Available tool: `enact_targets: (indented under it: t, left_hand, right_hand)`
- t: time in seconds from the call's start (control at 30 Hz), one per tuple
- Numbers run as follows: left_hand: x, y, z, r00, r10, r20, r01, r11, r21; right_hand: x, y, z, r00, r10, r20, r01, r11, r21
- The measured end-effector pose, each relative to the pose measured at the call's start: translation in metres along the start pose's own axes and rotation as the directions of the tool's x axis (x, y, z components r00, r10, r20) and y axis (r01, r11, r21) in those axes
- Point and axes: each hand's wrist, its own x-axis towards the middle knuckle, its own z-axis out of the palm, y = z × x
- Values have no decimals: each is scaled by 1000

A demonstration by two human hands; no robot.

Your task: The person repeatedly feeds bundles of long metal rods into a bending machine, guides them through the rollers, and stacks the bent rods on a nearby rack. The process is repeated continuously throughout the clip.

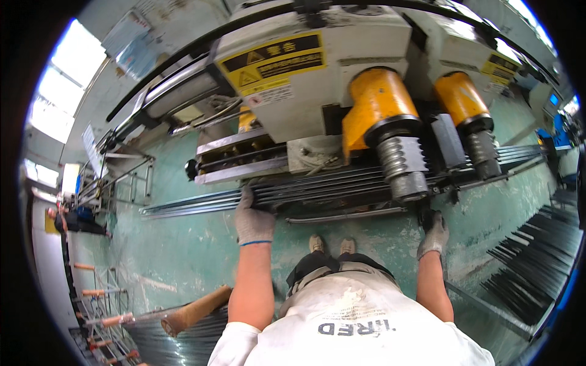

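A row of long, thin metal bars (195, 204) runs side to side along the front of a large machine (305, 113). My left hand (255, 221), in a pale work glove with dark fingers, is closed on the near bars, left of the machine's middle. My right hand (433, 234), gloved the same way, is lower and to the right, below the front orange cylinder (383, 100) and its ribbed metal end (403, 161). Its dark fingers are curled by the machine's front edge; what they hold, if anything, is hidden.
Another orange cylinder (462, 100) sits farther right. Many dark bars lie on a rack (519, 332) at the right. At lower left, a brown cardboard tube (195, 310) lies over more bars. Another person (82, 222) is far left. Green floor (183, 250) surrounds my feet.
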Motion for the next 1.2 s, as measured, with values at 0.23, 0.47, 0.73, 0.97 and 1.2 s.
enact_targets:
  t: [0.23, 0.47, 0.73, 0.97, 1.2]
  left_hand:
    - [-8, 11, 0, 993, -119, -3, 118, 986, -117]
    - [55, 182, -113, 983, 144, -113, -164, 967, -195]
    - [110, 386, -276, 892, 393, -224, -413, 910, -45]
    - [88, 399, -269, 914, 390, -117, -368, 914, 171]
    - [71, 395, -257, 922, 376, -94, -339, 901, 272]
  right_hand:
    - [-25, 25, 22, 993, 28, 116, -2, 977, -214]
    - [-57, 79, -7, 994, 101, 40, -79, 926, -369]
    - [-90, 164, -37, 978, 204, -46, -202, 870, -450]
    - [-113, 194, -49, 969, 245, -18, -231, 887, -399]
    - [-124, 185, -46, 976, 217, -24, -201, 851, -484]
